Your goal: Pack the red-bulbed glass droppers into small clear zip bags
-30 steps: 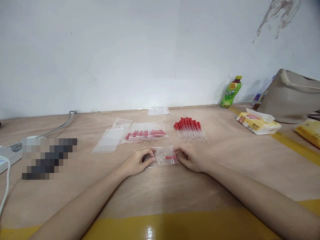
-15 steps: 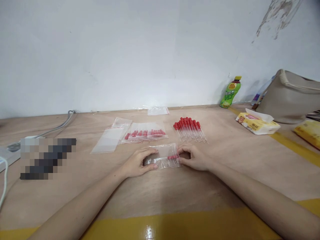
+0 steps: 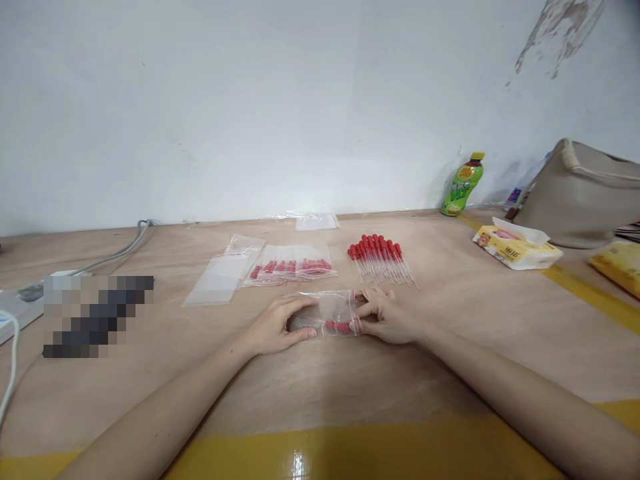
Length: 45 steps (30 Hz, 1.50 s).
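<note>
- Clear bag (image 3: 330, 305) lies on the worktop (image 3: 300, 380) btwn the person's hands; red-bulb pcs (image 3: 339, 326) inside, near the red-lined end. Exact qty unclear.
- L hand (image 3: 279, 325): half-curled, thumb + fingers apart, tips at opp. long edges of bag, approx. mid-length.
- R hand (image 3: 387, 317): fingers curled at the red-lined end; can't tell if it's pinching film or a bulb.
- Handling (est.): bag v. light, thin, floppy, prob. slick; will crease + slide unless one end's pinned.
- Bulbs look like soft rubber: grippy, squashable, best place to hold.
- Clear stems on loose droppers (image 3: 375, 253) look thin, prob. plastic; could bend or snag film if pushed at an angle. Avoid gripping by tips.
- Bag hold: flat pinch at edges nr the red line, L hand steadying the body.
- Filled bags (image 3: 295, 257) overlap beyond L hand; flat bags (image 3: 215, 280) just left of those. Same slippery film, prob. cling together, so lift by a corner.
</note>
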Motion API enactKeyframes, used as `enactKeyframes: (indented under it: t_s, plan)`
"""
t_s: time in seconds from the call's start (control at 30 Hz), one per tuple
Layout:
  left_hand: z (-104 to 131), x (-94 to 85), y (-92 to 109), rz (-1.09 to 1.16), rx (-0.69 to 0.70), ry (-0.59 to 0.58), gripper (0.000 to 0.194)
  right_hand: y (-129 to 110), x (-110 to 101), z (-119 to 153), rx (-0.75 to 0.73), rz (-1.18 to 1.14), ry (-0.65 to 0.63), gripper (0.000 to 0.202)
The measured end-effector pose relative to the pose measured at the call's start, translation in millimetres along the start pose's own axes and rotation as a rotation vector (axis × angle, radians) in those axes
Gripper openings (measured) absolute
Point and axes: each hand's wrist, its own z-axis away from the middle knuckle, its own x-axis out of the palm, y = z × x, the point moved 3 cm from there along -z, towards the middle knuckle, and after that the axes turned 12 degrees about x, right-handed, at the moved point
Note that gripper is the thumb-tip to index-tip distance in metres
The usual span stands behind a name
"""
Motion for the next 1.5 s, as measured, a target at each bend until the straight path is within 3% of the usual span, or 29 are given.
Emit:
enactKeyframes:
  t_s: [0.1,0.17,0.23,0.37,0.6,0.73,0.9,1.03,1.17,1.33,1.5]
  plan:
    - [0,0.6,0,0.033,0.01,0.006,0.036,7,-11,-2,-0.098,-0.1,-0.08,0.017]
    - [0,0.9,0,0.057,0.007,0.01,0.03,17,-21,-8,-0.065,-0.203,-0.038,0.019]
    - [-1,0.7,0,0.073,0.0,0.015,0.029,29,-35,-18,0.092,-0.21,0.155,0.02]
    - [-2,-0.8,1,0.075,0.003,0.011,0.022,39,-59,-39,0.36,0.08,0.556,0.016]
    - [0,0.7,-1,0.09,0.051,-0.03,0.017,51,-68,-95,0.542,0.308,0.785,0.028]
    - [2,3.4,-1,0.053,0.068,-0.071,0.03,59,-64,-115,0.597,0.319,0.758,0.028]
    - [2,4.9,-2,0.012,0.048,-0.102,0.039,60,-68,-118,0.629,0.14,0.745,0.02]
    - [3,5.3,-4,-0.003,0.051,-0.137,0.041,58,-78,-104,0.483,-0.253,0.703,0.02]
    - [2,5.4,-5,-0.008,0.052,-0.173,0.042,50,-82,-65,0.268,-0.719,0.671,0.027]
    - [2,6.2,-6,-0.023,0.045,-0.18,0.046,50,-56,-14,0.318,-0.948,0.631,0.036]
    - [1,3.9,-2,-0.034,0.039,-0.153,0.057,54,-17,2,0.429,-1.249,0.474,0.035]
